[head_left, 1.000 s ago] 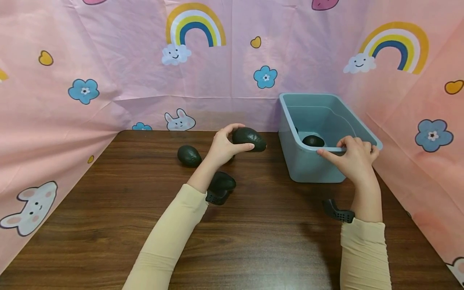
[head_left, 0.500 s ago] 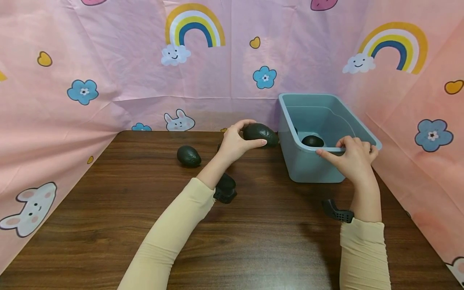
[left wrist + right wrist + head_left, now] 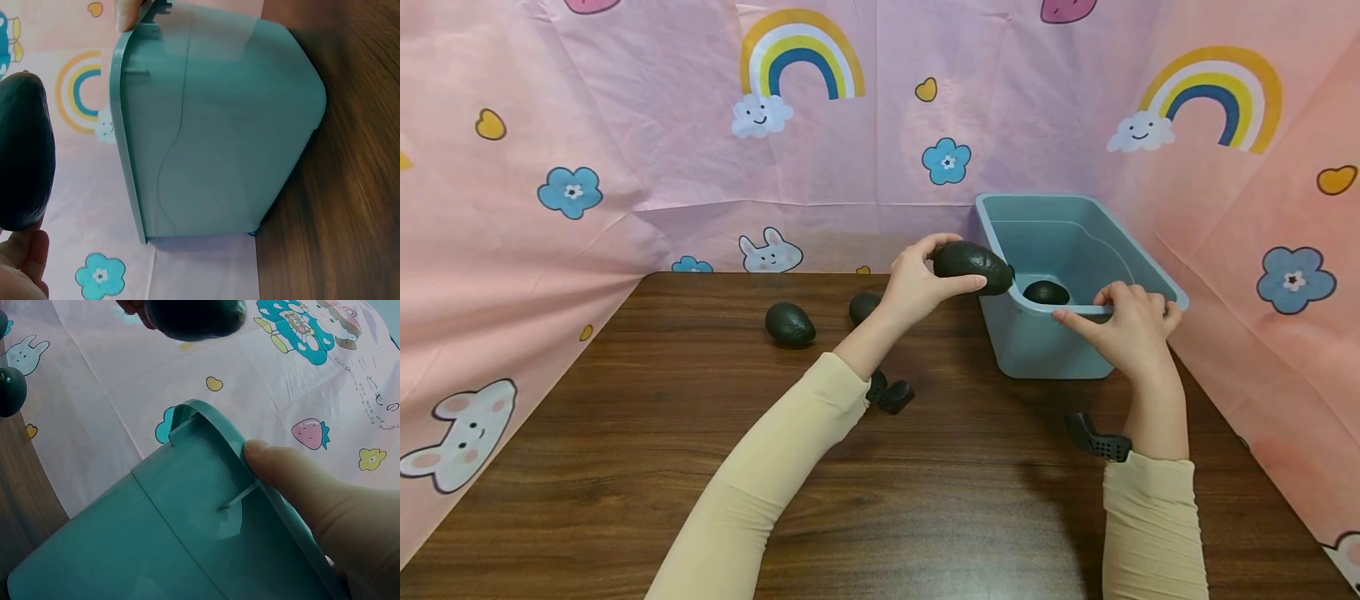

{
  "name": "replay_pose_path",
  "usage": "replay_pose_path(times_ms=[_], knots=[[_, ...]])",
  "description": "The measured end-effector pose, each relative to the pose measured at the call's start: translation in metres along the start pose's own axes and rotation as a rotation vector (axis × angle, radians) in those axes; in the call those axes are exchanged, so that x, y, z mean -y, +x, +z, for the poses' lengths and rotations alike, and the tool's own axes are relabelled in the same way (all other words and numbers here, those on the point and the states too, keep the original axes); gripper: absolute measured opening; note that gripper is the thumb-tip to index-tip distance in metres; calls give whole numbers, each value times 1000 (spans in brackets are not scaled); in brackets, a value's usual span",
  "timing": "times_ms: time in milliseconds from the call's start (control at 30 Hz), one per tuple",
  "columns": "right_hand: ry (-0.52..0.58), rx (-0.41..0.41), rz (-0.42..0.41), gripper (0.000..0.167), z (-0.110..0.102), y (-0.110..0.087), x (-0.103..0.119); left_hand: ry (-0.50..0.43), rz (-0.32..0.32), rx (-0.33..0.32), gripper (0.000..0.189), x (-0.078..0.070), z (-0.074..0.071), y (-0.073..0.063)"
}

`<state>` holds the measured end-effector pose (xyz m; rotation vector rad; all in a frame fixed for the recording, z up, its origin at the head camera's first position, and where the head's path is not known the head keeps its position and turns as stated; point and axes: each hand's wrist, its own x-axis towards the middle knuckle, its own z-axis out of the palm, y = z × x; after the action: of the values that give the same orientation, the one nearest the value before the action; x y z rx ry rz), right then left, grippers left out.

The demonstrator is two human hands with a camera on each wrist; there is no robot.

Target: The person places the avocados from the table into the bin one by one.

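My left hand (image 3: 917, 287) holds a dark green avocado (image 3: 973, 265) between thumb and fingers, raised beside the left rim of a blue-grey plastic bin (image 3: 1037, 342). The avocado's tip overlaps that rim in the head view. In the left wrist view, the held avocado (image 3: 24, 153) shows to the left of the bin (image 3: 212, 137). My right hand (image 3: 1131, 333) grips the bin's front rim, its thumb (image 3: 281, 472) outside. Inside the bin lies another avocado (image 3: 1047, 292).
On the brown wooden table (image 3: 625, 467) sit an avocado (image 3: 790, 324) at left and another avocado (image 3: 864, 307) nearer the left wrist. A third dark avocado (image 3: 877, 383) is mostly hidden behind that wrist. Printed pink cloth (image 3: 880, 167) rises behind and at both sides.
My left hand has carried the avocado rightward and slightly up, as far as the bin's left rim. An avocado behind the left hand has come into view. The right hand stays on the rim.
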<state>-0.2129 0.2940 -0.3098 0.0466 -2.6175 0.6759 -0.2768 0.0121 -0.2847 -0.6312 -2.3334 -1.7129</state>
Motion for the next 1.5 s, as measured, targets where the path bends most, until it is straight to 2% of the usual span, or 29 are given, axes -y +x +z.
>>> replay_pose_path(times_ms=[233, 667, 1133, 1333, 1500], knots=[[1, 2, 1, 62, -1, -1, 1, 27, -38, 11, 59, -8, 14, 9], [-14, 12, 2, 64, -2, -1, 3, 27, -49, 19, 63, -12, 37, 21], [-10, 12, 0, 64, -3, 0, 2, 64, -17, -23, 65, -5, 59, 30], [-7, 10, -2, 63, -3, 1, 2, 45, -22, -49, 64, -1, 68, 35], [-8, 14, 6, 64, -2, 0, 2, 62, -36, -43, 66, 1, 77, 36]])
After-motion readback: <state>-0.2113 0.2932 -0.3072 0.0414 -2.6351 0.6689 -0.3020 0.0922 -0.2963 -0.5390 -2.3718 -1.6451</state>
